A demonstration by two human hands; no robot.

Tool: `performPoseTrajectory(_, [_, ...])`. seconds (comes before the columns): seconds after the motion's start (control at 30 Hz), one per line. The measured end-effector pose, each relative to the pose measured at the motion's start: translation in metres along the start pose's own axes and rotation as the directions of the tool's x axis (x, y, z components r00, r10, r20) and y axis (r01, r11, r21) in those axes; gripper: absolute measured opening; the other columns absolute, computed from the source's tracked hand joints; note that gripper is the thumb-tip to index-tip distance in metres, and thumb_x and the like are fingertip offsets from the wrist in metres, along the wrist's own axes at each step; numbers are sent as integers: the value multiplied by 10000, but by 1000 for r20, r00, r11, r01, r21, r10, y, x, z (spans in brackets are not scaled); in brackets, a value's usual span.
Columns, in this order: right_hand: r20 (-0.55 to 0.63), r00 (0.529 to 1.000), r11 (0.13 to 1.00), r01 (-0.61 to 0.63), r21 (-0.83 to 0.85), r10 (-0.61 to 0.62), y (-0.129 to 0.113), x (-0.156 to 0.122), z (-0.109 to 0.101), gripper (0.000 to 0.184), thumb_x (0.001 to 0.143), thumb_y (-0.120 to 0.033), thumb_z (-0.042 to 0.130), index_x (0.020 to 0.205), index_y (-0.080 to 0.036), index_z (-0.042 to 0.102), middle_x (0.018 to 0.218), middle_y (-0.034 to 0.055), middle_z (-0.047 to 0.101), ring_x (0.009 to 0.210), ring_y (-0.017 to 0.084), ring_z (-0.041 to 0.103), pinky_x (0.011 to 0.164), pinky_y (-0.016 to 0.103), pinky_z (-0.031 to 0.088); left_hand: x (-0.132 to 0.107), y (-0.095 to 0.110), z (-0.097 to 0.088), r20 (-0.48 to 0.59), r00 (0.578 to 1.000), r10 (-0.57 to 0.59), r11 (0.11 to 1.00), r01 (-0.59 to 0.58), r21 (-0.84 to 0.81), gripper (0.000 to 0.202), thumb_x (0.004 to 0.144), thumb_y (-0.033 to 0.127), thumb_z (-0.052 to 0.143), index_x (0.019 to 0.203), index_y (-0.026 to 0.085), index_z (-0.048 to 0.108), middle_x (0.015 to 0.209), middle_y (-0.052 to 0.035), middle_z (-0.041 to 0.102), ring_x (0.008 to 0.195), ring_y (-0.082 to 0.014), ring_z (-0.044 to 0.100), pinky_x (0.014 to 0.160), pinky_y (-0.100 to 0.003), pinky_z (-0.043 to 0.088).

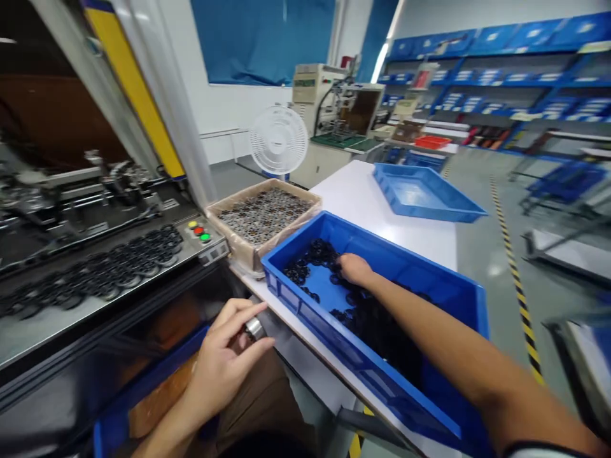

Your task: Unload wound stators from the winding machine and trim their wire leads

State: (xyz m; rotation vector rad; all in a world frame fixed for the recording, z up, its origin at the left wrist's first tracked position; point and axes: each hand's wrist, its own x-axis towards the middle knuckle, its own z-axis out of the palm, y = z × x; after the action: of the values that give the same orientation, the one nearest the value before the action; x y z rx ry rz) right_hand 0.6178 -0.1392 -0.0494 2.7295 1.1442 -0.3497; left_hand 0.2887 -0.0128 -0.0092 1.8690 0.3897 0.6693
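My left hand (226, 356) is in front of the table edge, its fingers and thumb curled around a small silver metal cylinder (255, 328). Part of that cylinder is hidden in the palm. Inside the deep blue bin (410, 254), my right hand (354, 268) is closed among small black ring-shaped parts (324, 251). Its fingertips are partly hidden, so what they pinch cannot be made out. More black parts (382, 324) lie heaped under my right forearm, and bare blue floor shows near the bin's left end.
A lined carton (243, 254) full of small metal parts stands beside the bin. Left is a machine with rows of black rings (109, 264) on its ledge and coloured buttons (198, 231). A shallow blue tray (429, 213) and a white fan (279, 140) are farther back.
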Motion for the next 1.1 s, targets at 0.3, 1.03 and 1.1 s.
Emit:
performPoseTrajectory(0.3, [-256, 956, 988, 152, 18, -143, -33, -22, -40, 164, 910, -195, 578, 1020, -112, 667, 1005, 122, 676, 912, 200, 660, 825, 347, 538, -1, 7, -10, -7, 1000, -19, 960, 16, -281, 427, 772, 190, 752, 1195, 209, 693, 1169, -109, 727, 1068, -226, 683, 941, -307, 539])
performPoseTrajectory(1.03, [-843, 222, 179, 972, 152, -491, -109, -142, -48, 389, 768, -91, 600, 1155, -123, 591, 1000, 138, 644, 934, 228, 625, 765, 407, 562, 4, 18, 20, 91, 995, -45, 825, 89, -557, 531, 623, -35, 802, 1072, 242, 746, 975, -7, 792, 845, -165, 761, 777, -153, 595])
performPoseTrajectory(1.1, [-839, 180, 198, 976, 88, -513, -109, -141, -47, 432, 764, -89, 617, 1193, -103, 567, 1027, 155, 636, 972, 240, 617, 797, 420, 565, 3, 17, 17, 80, 996, -47, 835, 83, -544, 525, 634, -29, 799, 1081, 241, 743, 1007, -11, 787, 885, -174, 756, 801, -164, 594])
